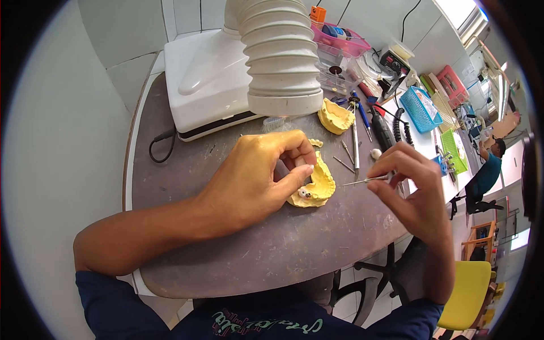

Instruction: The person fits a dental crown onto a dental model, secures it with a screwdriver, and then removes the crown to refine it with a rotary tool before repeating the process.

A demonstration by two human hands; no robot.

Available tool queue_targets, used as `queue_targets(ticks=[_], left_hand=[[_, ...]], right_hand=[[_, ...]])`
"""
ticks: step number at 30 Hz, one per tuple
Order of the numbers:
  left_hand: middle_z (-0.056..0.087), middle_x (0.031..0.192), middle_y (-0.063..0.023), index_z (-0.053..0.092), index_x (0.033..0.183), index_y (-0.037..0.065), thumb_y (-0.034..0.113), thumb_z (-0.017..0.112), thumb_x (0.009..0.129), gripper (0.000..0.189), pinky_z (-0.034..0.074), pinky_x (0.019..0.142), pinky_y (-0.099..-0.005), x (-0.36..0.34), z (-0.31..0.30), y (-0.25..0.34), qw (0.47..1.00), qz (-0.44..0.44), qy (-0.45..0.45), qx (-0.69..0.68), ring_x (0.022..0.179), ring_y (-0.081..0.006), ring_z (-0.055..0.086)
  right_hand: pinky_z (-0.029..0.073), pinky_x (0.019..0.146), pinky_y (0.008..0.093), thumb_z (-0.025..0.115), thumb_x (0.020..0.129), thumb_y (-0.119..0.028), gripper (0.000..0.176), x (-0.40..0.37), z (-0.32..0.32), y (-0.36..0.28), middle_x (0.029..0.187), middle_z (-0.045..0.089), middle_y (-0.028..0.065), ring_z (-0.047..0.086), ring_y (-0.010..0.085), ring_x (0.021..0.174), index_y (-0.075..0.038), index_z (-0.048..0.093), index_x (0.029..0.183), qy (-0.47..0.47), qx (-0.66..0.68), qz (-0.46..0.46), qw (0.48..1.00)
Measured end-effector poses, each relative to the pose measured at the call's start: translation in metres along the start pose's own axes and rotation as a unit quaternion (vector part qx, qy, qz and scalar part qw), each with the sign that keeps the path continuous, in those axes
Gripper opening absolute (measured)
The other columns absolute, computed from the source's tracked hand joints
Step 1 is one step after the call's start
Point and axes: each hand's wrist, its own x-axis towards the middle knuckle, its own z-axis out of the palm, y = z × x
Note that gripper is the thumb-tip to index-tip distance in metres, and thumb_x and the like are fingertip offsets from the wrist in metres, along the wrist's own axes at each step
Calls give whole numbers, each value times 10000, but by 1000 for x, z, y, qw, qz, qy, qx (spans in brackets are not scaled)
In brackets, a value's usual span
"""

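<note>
A yellow plaster dental cast (322,184) lies on the bench, with a small white and metallic tooth piece (305,194) at its near left end. My left hand (263,164) is over the cast's left side, thumb and fingertips pinched together; what they hold, if anything, is hidden. To the right of the cast, my right hand (411,192) pinches a thin metal pointed tool (358,182), its tip towards the cast. A second yellow cast (336,117) stands farther back. Between the two lies a small yellow plaster piece (316,143).
A white extraction hose (283,62) hangs above the bench in front of a white machine (209,85). Thin burs (344,164), a slim metal instrument (356,141) and a black handpiece (381,130) lie at right. Baskets (420,110) line the back right. A person (486,173) is farther off.
</note>
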Motion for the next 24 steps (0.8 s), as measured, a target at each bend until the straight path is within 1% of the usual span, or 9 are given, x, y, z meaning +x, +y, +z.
queue_targets(ticks=[2,5,7,8,11,14,19,21,24], left_hand=[[700,920,-51,673,1058,-17,86,690,970,137,555,706,-260,1,-1,0,1000,0,2,2,840,-73,645],[689,937,-33,676,1047,-1,99,689,971,127,549,719,-246,2,-3,-2,1000,3,17,13,845,-67,634],[682,945,-22,677,1041,6,106,689,974,121,545,726,-239,3,-6,-1,999,8,28,24,837,-63,627],[677,948,-14,674,1036,10,104,689,974,113,541,735,-238,4,-8,1,999,-13,33,11,839,-60,622],[670,949,-4,669,1032,10,102,688,977,109,535,744,-239,7,-9,-1,999,-38,36,-4,841,-54,613],[669,946,-3,665,1030,9,100,686,978,107,532,750,-246,8,-9,-1,998,-48,32,-4,850,-55,611],[669,945,-5,664,1026,14,87,684,974,92,530,754,-250,8,-8,-4,999,-34,43,5,870,-64,614],[669,943,-7,663,1024,13,76,684,966,89,529,754,-252,10,-9,-8,998,-33,46,12,882,-67,616],[660,943,-6,657,1016,8,72,685,962,89,521,740,-247,10,-10,-11,998,-21,56,28,872,-66,608]], right_hand=[[538,662,287,771,858,-43,76,-12,14,12,871,674,79,672,176,774,-17,748,925,8,22,35,999],[543,670,299,796,851,-74,109,-24,30,28,916,677,75,675,186,806,-33,746,939,4,-4,31,999],[566,697,323,833,824,-118,212,-26,34,31,1017,669,70,675,187,869,-66,737,1006,34,-166,-47,984],[566,697,323,833,824,-118,212,-23,35,28,1017,669,70,675,187,869,-66,737,1006,36,-166,-47,984],[590,686,326,834,811,-180,304,-11,42,9,1135,629,63,680,215,928,-98,700,1071,18,-123,-145,982],[583,647,323,829,812,-188,277,-6,57,12,1126,628,61,683,221,926,-94,690,1032,-9,-132,-183,974],[571,627,327,828,806,-172,227,-5,46,6,1116,631,49,681,201,911,-93,693,970,-37,-148,-188,970],[558,610,321,812,798,-136,178,-4,40,0,1060,644,43,672,192,888,-87,693,922,-29,-137,-187,972],[550,657,337,814,806,-127,187,9,37,1,1016,679,58,663,211,800,-88,731,970,-10,-146,-177,973]])
